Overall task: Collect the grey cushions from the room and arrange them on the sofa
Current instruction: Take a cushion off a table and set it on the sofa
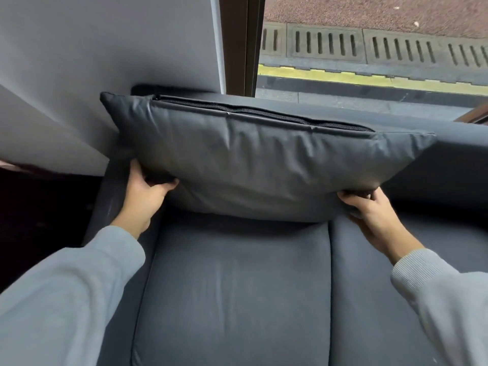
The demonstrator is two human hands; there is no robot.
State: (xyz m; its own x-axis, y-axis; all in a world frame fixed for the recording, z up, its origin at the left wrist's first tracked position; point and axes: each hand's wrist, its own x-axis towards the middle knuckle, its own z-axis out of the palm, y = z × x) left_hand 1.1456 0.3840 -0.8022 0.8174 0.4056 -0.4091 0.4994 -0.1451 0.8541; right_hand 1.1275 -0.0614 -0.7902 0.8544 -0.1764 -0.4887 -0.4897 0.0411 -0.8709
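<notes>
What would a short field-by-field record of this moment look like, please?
cushion: grey cushion, upright at the back of the sofa, zip edge up
hands: left hand grips its lower left corner; right hand grips its lower right corner
background: drain grates outside the window

A living or lounge room by the look of it — a dark grey upholstered sofa (237,286) stands against a plain pale wall (105,48), beside a dark-framed glass door (239,43) looking onto paving with a drain grate (327,44).
</notes>
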